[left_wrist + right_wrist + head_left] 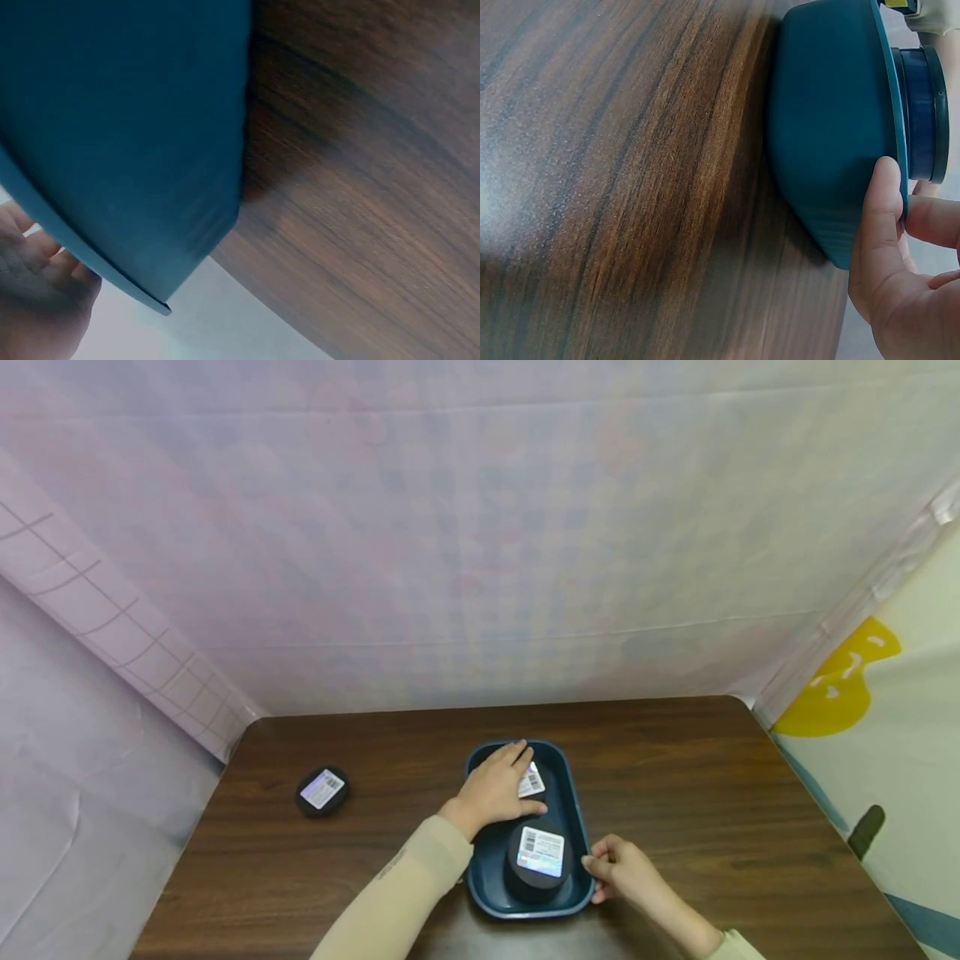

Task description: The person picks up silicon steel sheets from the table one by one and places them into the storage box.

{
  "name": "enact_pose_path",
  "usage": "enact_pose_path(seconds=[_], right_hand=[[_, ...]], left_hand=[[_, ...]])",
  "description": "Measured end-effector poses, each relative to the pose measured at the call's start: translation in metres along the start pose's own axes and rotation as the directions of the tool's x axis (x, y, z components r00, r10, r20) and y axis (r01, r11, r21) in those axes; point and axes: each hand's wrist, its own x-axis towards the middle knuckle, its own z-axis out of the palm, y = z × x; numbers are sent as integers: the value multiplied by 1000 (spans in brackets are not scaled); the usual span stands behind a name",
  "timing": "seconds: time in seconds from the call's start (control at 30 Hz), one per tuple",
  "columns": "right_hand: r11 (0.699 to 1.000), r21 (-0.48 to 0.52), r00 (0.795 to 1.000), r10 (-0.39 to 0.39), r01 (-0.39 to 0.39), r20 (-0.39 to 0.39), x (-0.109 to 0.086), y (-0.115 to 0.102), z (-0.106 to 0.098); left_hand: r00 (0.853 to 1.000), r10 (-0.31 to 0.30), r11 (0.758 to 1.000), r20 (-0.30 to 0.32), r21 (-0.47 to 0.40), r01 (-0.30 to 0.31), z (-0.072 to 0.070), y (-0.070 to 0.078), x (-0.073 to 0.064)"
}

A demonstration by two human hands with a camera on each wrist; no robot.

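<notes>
A dark blue tray (487,893) lies on the table, with round black containers bearing white labels inside it. My left hand (491,789) reaches over the far container (532,782), holding it between thumb and fingers and partly covering it. The near container (537,860) looks taller and sits at the tray's front end; its side shows above the rim in the right wrist view. My right hand (624,870) pinches the tray's right rim near the front corner, thumb and fingers on either side of the wall. The left wrist view mostly shows the tray's outer side (142,150).
Another round black labelled container (322,791) lies by itself on the left of the brown wooden table (690,777). Pale patterned sheets (465,543) hang behind the table and at both sides.
</notes>
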Motion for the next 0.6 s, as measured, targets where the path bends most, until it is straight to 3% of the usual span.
enact_pose_path(seconds=[0.23,0.6], right_hand=[[1000,-14,1000,-15,15,-2,0,0,1],[1000,-16,1000,-25,24,-9,-1,1,1]], left_hand=[[998,43,994,-54,105,-37,-3,-4,-1],[998,-24,995,-65,95,30,-9,-19,-14]])
